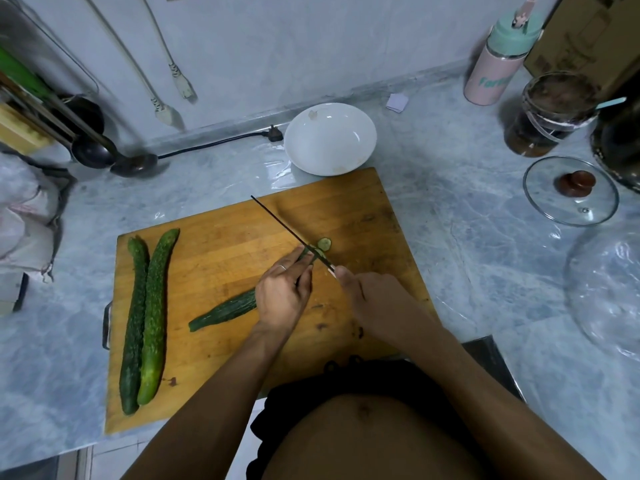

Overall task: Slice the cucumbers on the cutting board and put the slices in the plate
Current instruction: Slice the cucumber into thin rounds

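Observation:
On the wooden cutting board (346, 209) a dark green cucumber (225, 310) lies slanted, its right part under my left hand (282, 292), which holds it down with curled fingers near the cut end. My right hand (367, 299) grips the handle of a knife (284, 226); the thin blade stands edge-down on the cucumber's end. One cut slice (324, 243) lies just right of the blade. Two whole cucumbers (145, 320) lie side by side at the board's left. A white plate (330, 138) with no slices in it sits behind the board.
A glass lid (570, 190) and a clear glass bowl (606, 296) sit on the marble counter at right, with a jar (550, 112), a pink bottle (498, 60) and a cardboard box behind. Ladles (114, 157), a black cable and hanging plugs are at back left.

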`<state>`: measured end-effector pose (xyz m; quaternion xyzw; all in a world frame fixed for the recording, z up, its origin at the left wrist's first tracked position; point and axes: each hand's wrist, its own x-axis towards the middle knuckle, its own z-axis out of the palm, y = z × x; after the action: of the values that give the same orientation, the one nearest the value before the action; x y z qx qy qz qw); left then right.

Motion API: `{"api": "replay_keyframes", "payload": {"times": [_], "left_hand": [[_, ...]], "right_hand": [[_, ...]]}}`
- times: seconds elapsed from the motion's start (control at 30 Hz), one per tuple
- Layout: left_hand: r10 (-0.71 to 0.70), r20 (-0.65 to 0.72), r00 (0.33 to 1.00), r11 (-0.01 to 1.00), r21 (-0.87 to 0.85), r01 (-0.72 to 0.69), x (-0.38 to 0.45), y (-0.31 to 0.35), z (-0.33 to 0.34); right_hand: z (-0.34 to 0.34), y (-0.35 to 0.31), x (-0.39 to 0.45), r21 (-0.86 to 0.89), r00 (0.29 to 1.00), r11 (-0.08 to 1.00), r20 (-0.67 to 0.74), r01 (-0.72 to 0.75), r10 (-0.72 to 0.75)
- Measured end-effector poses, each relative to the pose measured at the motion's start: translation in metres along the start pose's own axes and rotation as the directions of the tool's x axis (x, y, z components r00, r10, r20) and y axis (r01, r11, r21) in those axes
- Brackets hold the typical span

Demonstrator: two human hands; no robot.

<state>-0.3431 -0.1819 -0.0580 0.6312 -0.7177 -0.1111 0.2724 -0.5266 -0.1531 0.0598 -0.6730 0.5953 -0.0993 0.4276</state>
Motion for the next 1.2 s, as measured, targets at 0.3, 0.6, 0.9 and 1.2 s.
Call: {"api": "replay_keyframes", "payload": {"times": [0.3, 0.6, 0.9, 1.2], "left_hand": [[0.003, -0.002, 1.000, 1.000, -0.003, -0.003, -0.0004, 0.0029, -0.0021], [0.026, 0.024, 0.999, 1.000, 0.007, -0.026, 0.0000, -0.0018, 0.0007], [0.026, 0.029, 0.999, 1.000, 0.010, -0.026, 0.0001, -0.0041, 0.0011], [0.020, 0.031, 0.999, 1.000, 0.010, -0.020, 0.0004, -0.0038, 0.0027]], "right_hand": [[0.0022, 0.0002, -0.0011, 0.002, 1.000, 1.000, -0.018, -0.014, 0.014], [0.0025, 0.0010, -0.0031, 0.037, 0.999, 0.998, -0.030, -0.043, 0.044], [0.0036, 0.0055, -0.0041, 0.031, 0.998, 0.999, -0.055, -0.028, 0.030], [0.0089, 0.0070, 0.0031, 0.047, 0.999, 0.998, -0.032, -0.036, 0.038]]}}
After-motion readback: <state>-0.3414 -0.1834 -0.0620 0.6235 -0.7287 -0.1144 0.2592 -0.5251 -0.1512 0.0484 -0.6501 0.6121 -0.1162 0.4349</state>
